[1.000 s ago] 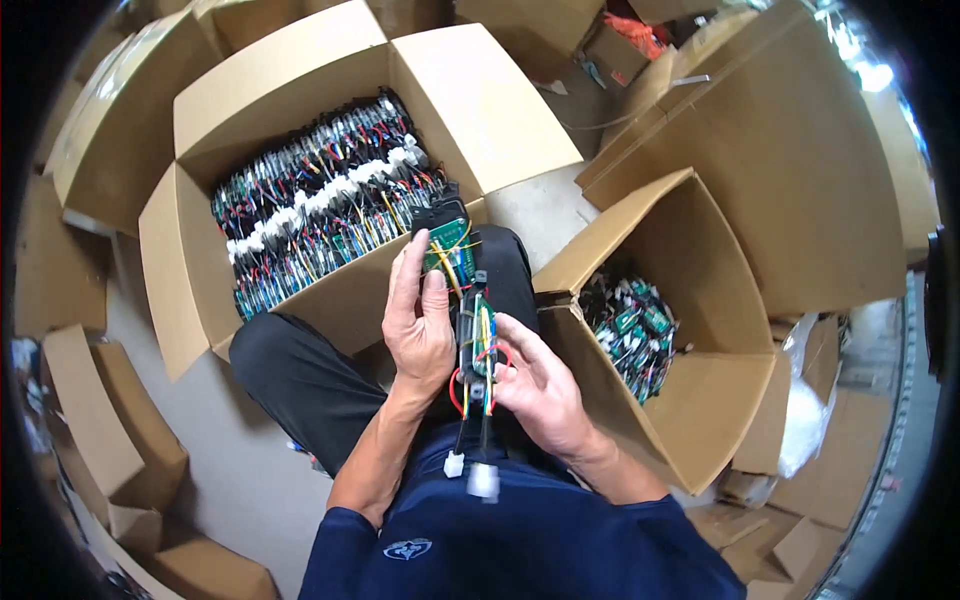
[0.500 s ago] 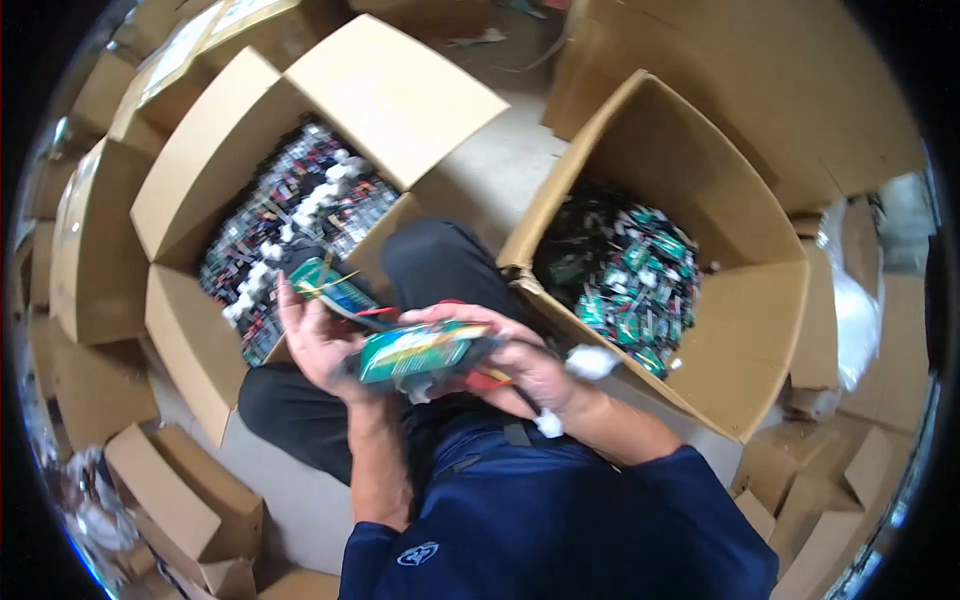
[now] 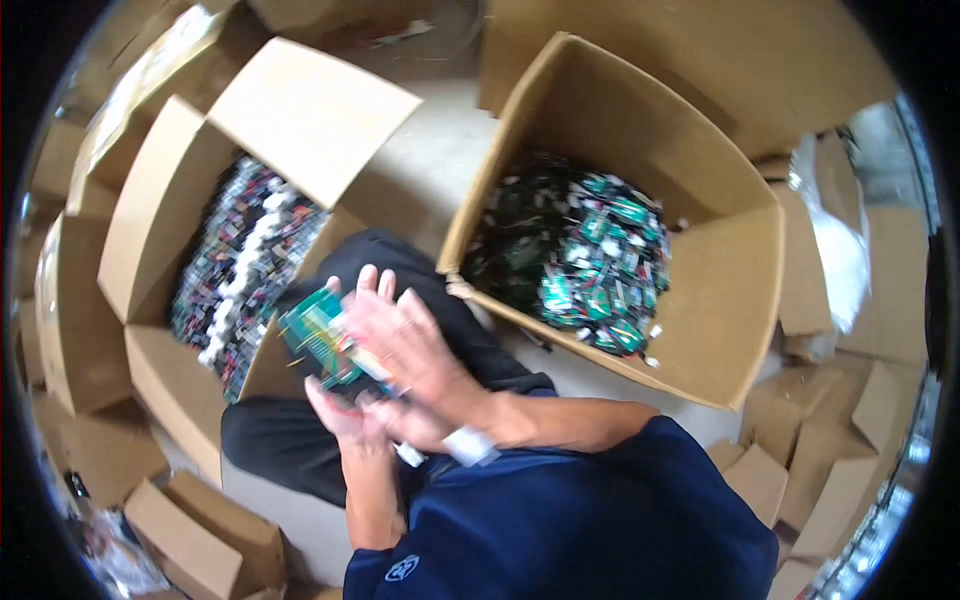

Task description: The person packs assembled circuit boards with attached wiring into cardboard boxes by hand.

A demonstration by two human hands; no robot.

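Observation:
Green circuit boards [image 3: 318, 335] with wires lie between my hands, over my lap. My left hand [image 3: 345, 415] is closed around them from below, its thumb along the near edge; most of its fingers are hidden. My right hand [image 3: 405, 345], smeared by motion, lies across the boards' right side with its fingers stretched out and apart. White connectors [image 3: 470, 446] on leads hang beside the right wrist. An open carton [image 3: 168, 240] at the left holds rows of packed boards with a band of white connectors. In the larger carton [image 3: 600, 370] at the right, green boards [image 3: 600, 265] lie in a loose heap.
My bent legs [image 3: 285, 440] rest on the floor between the cartons. Stacked cardboard boxes [image 3: 80, 310] line the left side. Smaller open boxes [image 3: 205, 535] stand at the lower left, and others [image 3: 840, 450] at the right. White plastic wrap [image 3: 835, 265] hangs at the far right.
Both cartons have shifted left in the view. The boards have come together toward the left carton, and my right hand has moved left and up, from gripping a board to lying across them.

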